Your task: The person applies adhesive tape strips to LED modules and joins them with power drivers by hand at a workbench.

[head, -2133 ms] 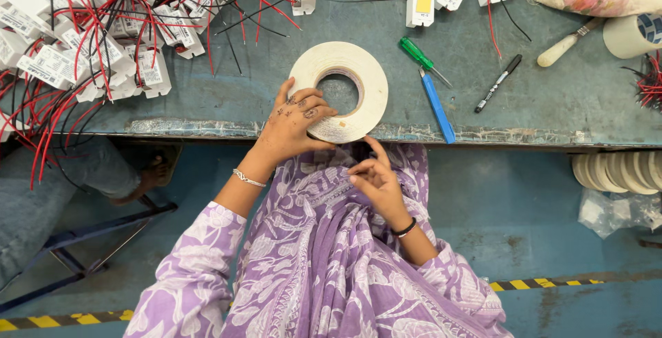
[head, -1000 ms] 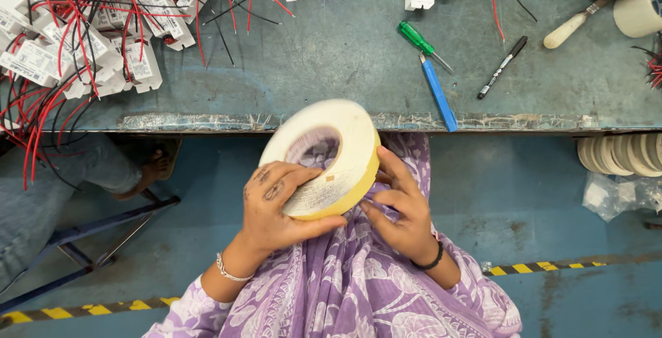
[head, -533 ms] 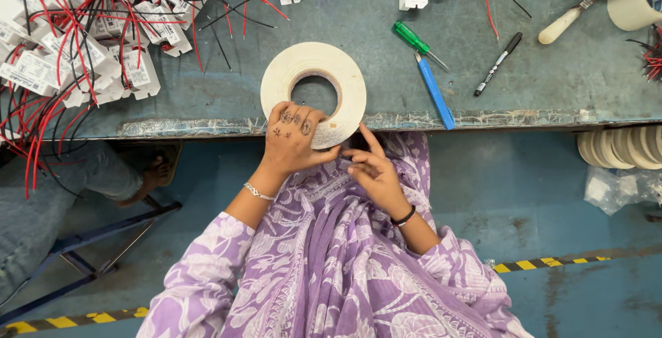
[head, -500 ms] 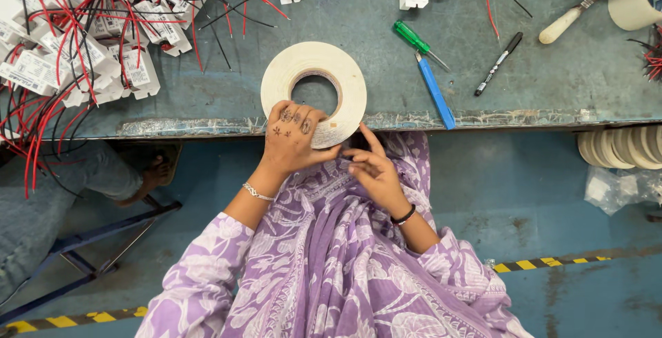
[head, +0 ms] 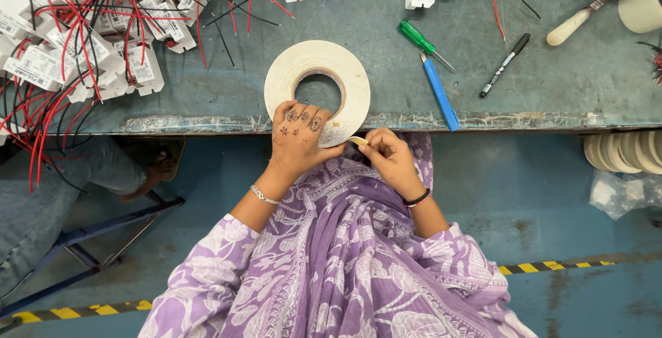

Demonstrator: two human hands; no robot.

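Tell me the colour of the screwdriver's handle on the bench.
Green: the screwdriver has a translucent green handle, clearest in the head view.

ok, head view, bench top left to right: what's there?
Pile of white modules with red and black wires → roll of white tape under the left hand → green screwdriver → black marker → white-handled tool.

Wide white tape roll [head: 314, 76] lies flat at the bench edge (loose end peeled up).
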